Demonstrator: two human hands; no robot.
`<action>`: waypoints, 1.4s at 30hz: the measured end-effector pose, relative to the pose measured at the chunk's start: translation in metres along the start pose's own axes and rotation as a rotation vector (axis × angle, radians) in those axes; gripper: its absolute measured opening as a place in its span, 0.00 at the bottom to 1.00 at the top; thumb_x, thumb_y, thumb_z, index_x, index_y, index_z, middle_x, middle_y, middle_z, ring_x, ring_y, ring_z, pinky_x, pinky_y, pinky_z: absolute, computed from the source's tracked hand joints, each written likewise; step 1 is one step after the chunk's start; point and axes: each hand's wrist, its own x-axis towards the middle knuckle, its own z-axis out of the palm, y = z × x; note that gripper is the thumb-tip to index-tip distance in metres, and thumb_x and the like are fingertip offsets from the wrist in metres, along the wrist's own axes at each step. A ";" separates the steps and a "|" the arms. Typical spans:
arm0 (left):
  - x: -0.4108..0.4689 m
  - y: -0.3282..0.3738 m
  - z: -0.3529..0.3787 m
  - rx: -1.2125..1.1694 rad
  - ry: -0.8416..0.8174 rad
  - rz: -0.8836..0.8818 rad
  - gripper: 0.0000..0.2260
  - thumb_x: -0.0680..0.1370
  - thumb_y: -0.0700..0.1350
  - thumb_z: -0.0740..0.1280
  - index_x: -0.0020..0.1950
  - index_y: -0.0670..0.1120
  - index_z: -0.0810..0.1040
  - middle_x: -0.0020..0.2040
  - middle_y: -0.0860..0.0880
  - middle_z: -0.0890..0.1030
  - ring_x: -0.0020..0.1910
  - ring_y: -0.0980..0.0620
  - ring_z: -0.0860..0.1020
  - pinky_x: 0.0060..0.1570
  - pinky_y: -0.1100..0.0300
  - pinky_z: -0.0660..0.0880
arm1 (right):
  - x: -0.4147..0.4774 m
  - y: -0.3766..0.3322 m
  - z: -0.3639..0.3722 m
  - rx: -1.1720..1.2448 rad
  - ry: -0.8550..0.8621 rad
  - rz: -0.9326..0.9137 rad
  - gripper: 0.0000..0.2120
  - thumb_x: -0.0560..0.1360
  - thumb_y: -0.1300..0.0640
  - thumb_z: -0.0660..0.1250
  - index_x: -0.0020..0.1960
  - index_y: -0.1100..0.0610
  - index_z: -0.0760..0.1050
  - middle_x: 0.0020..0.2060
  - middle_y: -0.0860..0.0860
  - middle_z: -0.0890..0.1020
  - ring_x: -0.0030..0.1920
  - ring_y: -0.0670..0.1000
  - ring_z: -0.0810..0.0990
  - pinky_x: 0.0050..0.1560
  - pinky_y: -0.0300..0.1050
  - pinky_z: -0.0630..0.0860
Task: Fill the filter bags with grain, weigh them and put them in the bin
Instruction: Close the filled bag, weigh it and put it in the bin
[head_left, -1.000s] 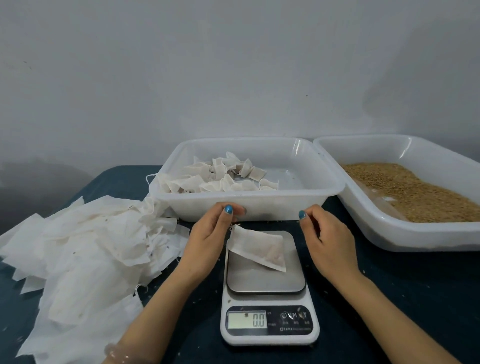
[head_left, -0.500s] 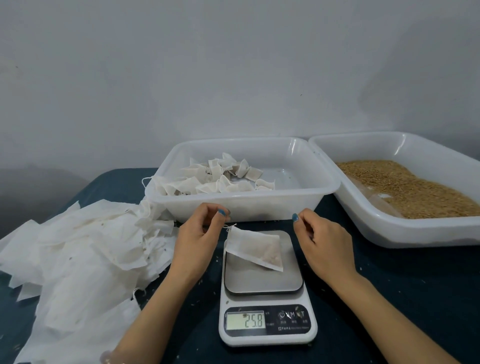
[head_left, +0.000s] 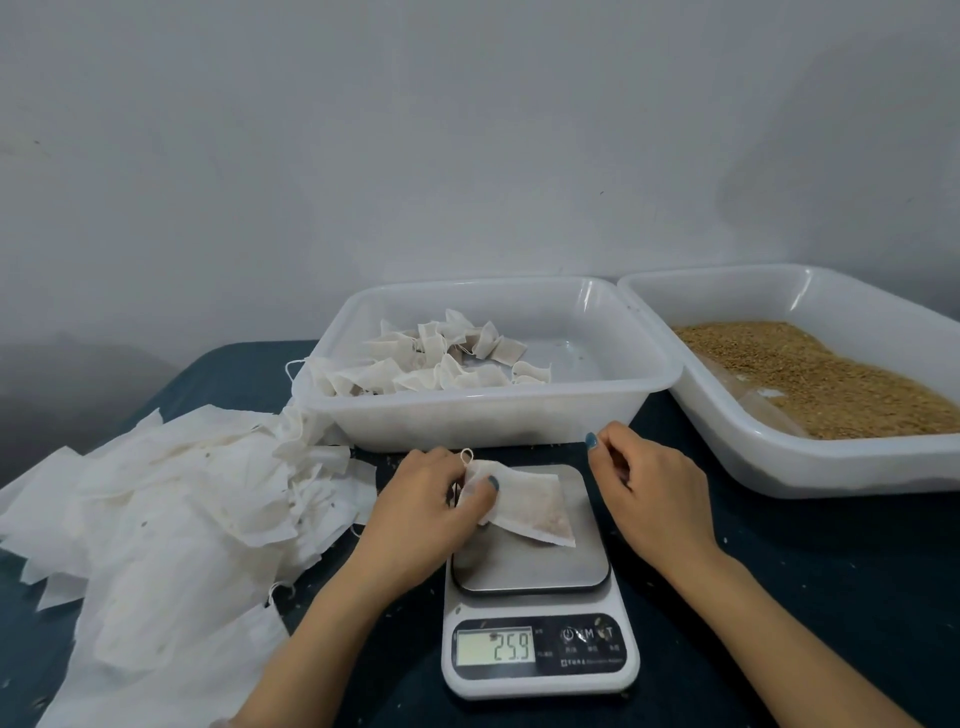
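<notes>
The bag (head_left: 524, 506) lies on the scale (head_left: 530, 569) plate, its long axis running rightward from the grip and slightly toward the person; the display reads 25.9. The left hand (head_left: 421, 499) pinches its left end and is the nearer hand. The bin (head_left: 493, 415) stands directly beyond the grip, while the right hand (head_left: 649, 493) sits right of the plate, loosely curled and holding nothing.
</notes>
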 end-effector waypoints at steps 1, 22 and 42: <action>-0.001 0.000 0.000 -0.009 0.001 0.003 0.17 0.79 0.56 0.61 0.35 0.48 0.68 0.35 0.52 0.72 0.39 0.54 0.70 0.35 0.59 0.61 | 0.000 0.000 0.000 -0.001 -0.002 0.003 0.14 0.79 0.51 0.62 0.36 0.47 0.64 0.22 0.44 0.66 0.24 0.44 0.66 0.26 0.39 0.57; 0.077 0.034 -0.067 -0.810 0.313 -0.093 0.05 0.81 0.43 0.66 0.47 0.44 0.75 0.43 0.48 0.78 0.50 0.43 0.81 0.59 0.44 0.79 | -0.001 -0.003 -0.001 -0.014 -0.003 -0.023 0.13 0.78 0.51 0.64 0.36 0.46 0.67 0.22 0.44 0.67 0.23 0.43 0.66 0.26 0.35 0.55; 0.134 0.017 -0.014 0.632 0.251 -0.348 0.12 0.80 0.51 0.57 0.50 0.47 0.77 0.53 0.47 0.81 0.57 0.45 0.73 0.49 0.52 0.62 | -0.001 -0.004 -0.002 0.007 -0.006 -0.046 0.12 0.77 0.50 0.63 0.35 0.47 0.68 0.23 0.45 0.70 0.24 0.44 0.69 0.24 0.36 0.59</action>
